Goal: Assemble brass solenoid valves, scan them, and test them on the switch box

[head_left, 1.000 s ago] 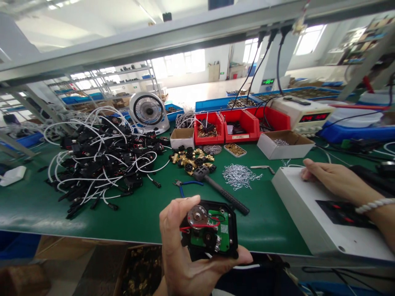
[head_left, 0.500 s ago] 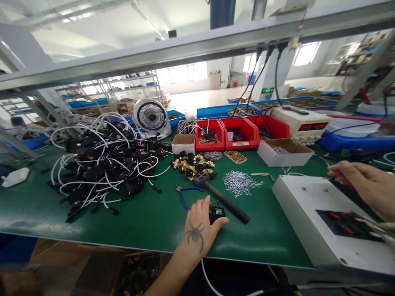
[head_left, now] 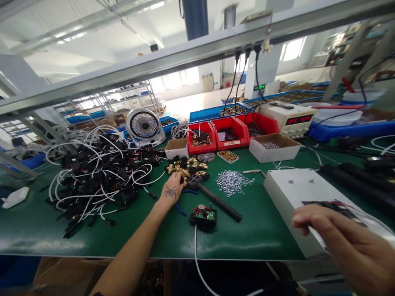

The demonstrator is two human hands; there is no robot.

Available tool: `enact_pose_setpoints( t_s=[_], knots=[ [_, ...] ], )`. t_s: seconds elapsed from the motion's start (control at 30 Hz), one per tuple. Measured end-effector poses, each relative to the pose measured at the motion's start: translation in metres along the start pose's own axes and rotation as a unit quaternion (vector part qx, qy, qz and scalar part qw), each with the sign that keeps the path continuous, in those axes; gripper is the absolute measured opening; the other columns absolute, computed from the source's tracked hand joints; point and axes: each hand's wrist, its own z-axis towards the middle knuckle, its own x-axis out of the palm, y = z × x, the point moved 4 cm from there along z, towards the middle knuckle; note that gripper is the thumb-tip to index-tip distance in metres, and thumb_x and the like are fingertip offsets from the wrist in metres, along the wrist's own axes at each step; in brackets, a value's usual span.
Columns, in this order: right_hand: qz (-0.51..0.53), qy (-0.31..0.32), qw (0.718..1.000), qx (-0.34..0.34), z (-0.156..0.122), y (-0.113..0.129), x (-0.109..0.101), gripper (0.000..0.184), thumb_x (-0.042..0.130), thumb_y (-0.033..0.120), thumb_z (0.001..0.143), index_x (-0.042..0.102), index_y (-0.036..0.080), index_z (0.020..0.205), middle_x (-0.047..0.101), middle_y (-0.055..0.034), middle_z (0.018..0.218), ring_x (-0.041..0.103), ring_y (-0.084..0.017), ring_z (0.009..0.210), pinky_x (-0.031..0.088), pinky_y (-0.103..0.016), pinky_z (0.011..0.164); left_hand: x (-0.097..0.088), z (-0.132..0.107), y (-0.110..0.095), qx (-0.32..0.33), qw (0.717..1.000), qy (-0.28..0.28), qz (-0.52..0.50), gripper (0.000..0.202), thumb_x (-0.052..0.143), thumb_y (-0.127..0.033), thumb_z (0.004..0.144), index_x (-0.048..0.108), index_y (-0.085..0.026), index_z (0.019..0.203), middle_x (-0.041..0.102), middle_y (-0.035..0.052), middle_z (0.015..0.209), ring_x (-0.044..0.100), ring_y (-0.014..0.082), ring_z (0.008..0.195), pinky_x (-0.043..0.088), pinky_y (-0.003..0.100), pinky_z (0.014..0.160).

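Observation:
My left hand (head_left: 173, 189) is at the near edge of a pile of brass fittings (head_left: 193, 162) with black caps, its fingers curled round a brass fitting. Partly covered by this hand are blue-handled cutting pliers (head_left: 181, 209). A black housing with a green circuit board (head_left: 203, 217) sits by itself at the front of the bench, a white cable running from it over the edge. Beside it lies a black-handled hammer (head_left: 220, 201). My right hand (head_left: 324, 230), blurred, is closed in front of the grey-white box (head_left: 284, 197); what its fingers hold is hidden.
Black cabled units (head_left: 101, 176) are heaped on the left by a white fan (head_left: 145, 125). Silver clips (head_left: 233, 182) lie mid-bench. Behind stand red bins (head_left: 231, 133), an open carton (head_left: 273, 154) and a power supply (head_left: 285, 119). A metal beam (head_left: 138, 68) crosses above.
My left hand has left the black housing and moved forward and left to the brass fittings. My right hand has come down and nearer from the box's far side. The view has shifted.

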Motion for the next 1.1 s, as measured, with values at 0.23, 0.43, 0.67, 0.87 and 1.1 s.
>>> enact_pose_setpoints(
  t_s=[0.23,0.43,0.67,0.87,1.1],
  knots=[
    [0.287,0.236,0.920,0.126,-0.050,0.022,0.083,0.032,0.061,0.053,0.085,0.071,0.023,0.086,0.066,-0.0029,0.071,0.056,-0.015,0.059,0.049,-0.026,0.058,-0.030,-0.055,-0.013,0.000,0.994,-0.066,-0.083,0.031,0.056,-0.029,0.091,0.050,-0.015,0.117,0.058,0.0101,0.110,0.058,0.0237,0.104,0.046,0.043,0.096],
    [0.447,0.346,0.799,0.207,-0.077,0.032,0.120,0.064,0.065,0.062,0.079,0.058,0.019,0.126,0.062,-0.0063,0.095,0.050,-0.011,0.064,0.044,-0.025,0.063,-0.051,-0.134,-0.081,0.085,0.936,0.101,-0.328,0.042,0.066,-0.031,0.087,0.049,-0.030,0.125,0.058,0.0023,0.117,0.057,0.0177,0.111,0.045,0.029,0.099],
    [0.554,0.369,0.702,0.252,-0.082,0.051,0.122,0.045,0.073,0.050,0.079,0.066,0.015,0.106,0.057,-0.0009,0.079,0.048,-0.007,0.059,0.040,-0.019,0.057,-0.057,-0.154,-0.110,0.133,0.912,0.090,-0.378,0.039,0.065,-0.027,0.088,0.053,-0.032,0.125,0.061,0.0013,0.117,0.053,0.0173,0.112,0.042,0.027,0.098],
    [0.574,0.287,0.730,0.234,-0.084,0.046,0.115,0.044,0.082,0.034,0.073,0.065,0.026,0.112,0.066,-0.0029,0.098,0.063,-0.013,0.079,0.049,-0.025,0.075,-0.060,-0.142,-0.105,0.125,0.955,-0.028,-0.266,0.017,0.054,-0.036,0.094,0.060,-0.026,0.106,0.066,0.0010,0.101,0.060,0.0168,0.098,0.048,0.027,0.088],
    [0.567,0.234,0.764,0.201,-0.079,0.048,0.104,0.038,0.081,0.032,0.075,0.067,0.032,0.111,0.066,-0.0041,0.119,0.065,-0.014,0.084,0.050,-0.030,0.086,-0.012,-0.108,-0.107,0.050,0.990,0.072,0.114,0.053,0.058,-0.044,0.087,0.053,-0.014,0.131,0.058,0.0183,0.126,0.060,0.0326,0.097,0.051,0.044,0.081]
  ],
)
